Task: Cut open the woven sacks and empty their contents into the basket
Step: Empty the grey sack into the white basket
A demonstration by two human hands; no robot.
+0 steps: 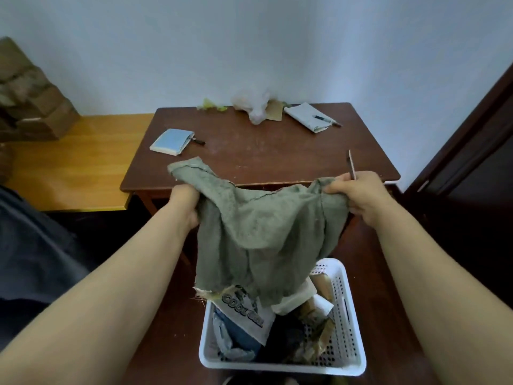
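Observation:
A grey-green woven sack [266, 234] hangs upside down over a white perforated plastic basket [349, 354] on the floor. My left hand [184, 204] grips the sack's upper left part. My right hand [358, 194] grips its upper right corner and also holds a thin blade [351, 163] that points up. The sack's frayed open end hangs just above the basket. Parcels and packets lie in the basket, among them a white bag with printed letters [244, 309].
A dark wooden table [249, 159] stands behind the sack with a blue notebook [172, 141], a notepad with a pen [311, 116] and crumpled plastic [254, 105]. A lighter bench [75, 159] with stacked cardboard boxes [33, 101] is at left. A dark door [472, 151] is at right.

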